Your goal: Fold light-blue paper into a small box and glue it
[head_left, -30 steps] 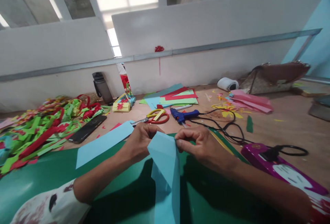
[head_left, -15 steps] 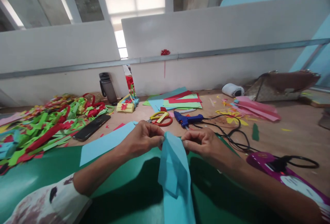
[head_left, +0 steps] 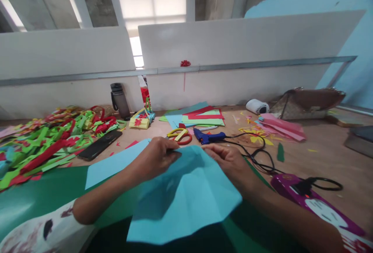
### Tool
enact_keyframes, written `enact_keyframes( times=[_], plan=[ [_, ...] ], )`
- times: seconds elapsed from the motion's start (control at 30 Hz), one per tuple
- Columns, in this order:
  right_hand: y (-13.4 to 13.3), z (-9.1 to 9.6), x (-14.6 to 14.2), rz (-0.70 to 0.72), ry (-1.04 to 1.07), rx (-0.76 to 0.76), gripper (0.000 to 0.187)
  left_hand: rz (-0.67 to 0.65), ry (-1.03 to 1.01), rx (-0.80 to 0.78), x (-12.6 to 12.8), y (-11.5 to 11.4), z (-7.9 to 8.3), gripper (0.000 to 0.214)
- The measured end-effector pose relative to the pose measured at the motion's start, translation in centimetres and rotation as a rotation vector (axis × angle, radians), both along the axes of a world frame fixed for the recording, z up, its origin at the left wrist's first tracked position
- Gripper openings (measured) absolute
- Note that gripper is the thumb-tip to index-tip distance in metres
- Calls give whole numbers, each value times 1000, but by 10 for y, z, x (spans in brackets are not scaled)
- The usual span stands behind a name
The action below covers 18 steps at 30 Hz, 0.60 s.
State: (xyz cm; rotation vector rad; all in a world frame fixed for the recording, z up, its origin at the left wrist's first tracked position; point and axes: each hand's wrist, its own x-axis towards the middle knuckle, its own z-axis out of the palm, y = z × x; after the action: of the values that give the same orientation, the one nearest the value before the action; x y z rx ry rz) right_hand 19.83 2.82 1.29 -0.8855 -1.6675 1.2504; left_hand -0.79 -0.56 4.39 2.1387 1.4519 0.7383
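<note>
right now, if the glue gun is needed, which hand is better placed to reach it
Right, I think: the right hand is nearer the glue gun, the left hand nearer the scissors. The right must probably release the paper first.

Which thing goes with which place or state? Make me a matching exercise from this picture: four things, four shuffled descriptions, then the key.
Things:
1. Creased light-blue sheet
2. Black phone
3. Glue gun
4. Dark bottle

Places and states:
A. Just to the right of the scissors
B. Standing upright
C. Held between the left hand and the right hand
D. Lying flat beside the pile of paper strips

Right pairs: 1-C, 2-D, 3-A, 4-B
</note>
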Motion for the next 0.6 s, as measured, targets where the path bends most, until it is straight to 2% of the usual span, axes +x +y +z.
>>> enact_keyframes(
  times=[0.07, 0.13, 0.2, 0.27, 0.33, 0.4, 0.47, 0.53, 0.57, 0.6],
  plan=[
    [0, 10, 4, -44, -51, 77, 36, 26, 410, 241, 0, -3, 3, 24],
    [-3, 22, 6, -19, -251, 213, 39, -21, 684, 384, 5, -7, 3, 23],
    [-10, 33, 4, 38, -534, 405, 29, -104, 794, 477, 14, -9, -2, 19],
    [-20, 39, -2, 4, -837, 600, 29, -165, 799, 555, 24, -11, -7, 15],
    [-28, 40, -9, 8, -1105, 652, 15, -185, 764, 597, 30, -14, -9, 15],
    [-32, 38, -13, -29, -1238, 649, 15, -112, 707, 569, 30, -15, -6, 14],
    [-30, 36, -12, -99, -1268, 657, 19, 53, 637, 458, 21, -15, 3, 16],
    [-24, 35, -6, -155, -1252, 658, 20, 194, 555, 296, 8, -12, 11, 37],
    [-20, 35, -3, -168, -1242, 645, 20, 228, 496, 227, 1, -9, 15, 47],
    [-15, 34, 1, -159, -1235, 631, 21, 193, 443, 145, -5, -5, 17, 53]
  ],
)
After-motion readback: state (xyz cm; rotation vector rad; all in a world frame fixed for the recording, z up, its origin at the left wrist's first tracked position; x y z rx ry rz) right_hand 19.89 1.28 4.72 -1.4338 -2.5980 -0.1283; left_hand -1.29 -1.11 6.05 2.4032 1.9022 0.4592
